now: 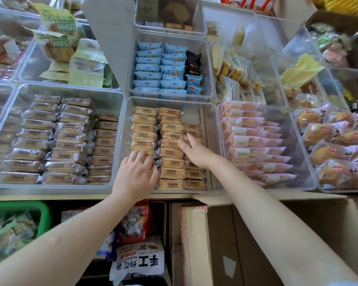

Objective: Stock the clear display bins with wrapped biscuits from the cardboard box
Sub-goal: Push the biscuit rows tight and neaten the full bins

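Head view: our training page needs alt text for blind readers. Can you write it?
Both hands reach into a clear bin of wrapped biscuits: left hand rests on the left row, right hand touches the middle row. An open cardboard box sits below.

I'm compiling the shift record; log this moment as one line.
step: arranging biscuits | left hand: pressing front stack | right hand: touching middle column | bin: partly filled
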A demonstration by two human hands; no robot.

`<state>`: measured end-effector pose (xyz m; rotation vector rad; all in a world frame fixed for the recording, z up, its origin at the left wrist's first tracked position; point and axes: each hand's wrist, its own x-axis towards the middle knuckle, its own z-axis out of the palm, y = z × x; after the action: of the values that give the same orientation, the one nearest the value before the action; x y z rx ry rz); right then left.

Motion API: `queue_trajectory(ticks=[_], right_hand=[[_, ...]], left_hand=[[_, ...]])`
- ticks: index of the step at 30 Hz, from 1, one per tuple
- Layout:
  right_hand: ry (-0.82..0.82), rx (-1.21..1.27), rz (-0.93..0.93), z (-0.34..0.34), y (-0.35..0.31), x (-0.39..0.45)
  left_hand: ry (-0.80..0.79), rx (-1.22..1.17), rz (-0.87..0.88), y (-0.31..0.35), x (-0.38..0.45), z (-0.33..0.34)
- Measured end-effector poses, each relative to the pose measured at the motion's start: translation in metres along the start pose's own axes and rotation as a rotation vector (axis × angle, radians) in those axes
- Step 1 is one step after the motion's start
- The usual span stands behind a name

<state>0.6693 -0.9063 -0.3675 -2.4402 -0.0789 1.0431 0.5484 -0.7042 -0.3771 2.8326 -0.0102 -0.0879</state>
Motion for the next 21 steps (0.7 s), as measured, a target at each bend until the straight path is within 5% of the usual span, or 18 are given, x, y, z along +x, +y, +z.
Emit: queue_trajectory(ticks=[7,13,21], right_hand=[[-0.013,-0.06,0.116,0.005,0.001,-0.011],[0.145,-0.201,0.146,-0.001,-0.01,-0.003],[0.075,-0.019,0.192,0.005,-0.009,0.007]], left_hand=[[0.03,-0.013,0.008,0.003,0.0,-0.002],[0.01,-0.004,0.008,0.001,0.001,0.0],[0.008,-0.003,0.012,0.001,0.001,-0.001]])
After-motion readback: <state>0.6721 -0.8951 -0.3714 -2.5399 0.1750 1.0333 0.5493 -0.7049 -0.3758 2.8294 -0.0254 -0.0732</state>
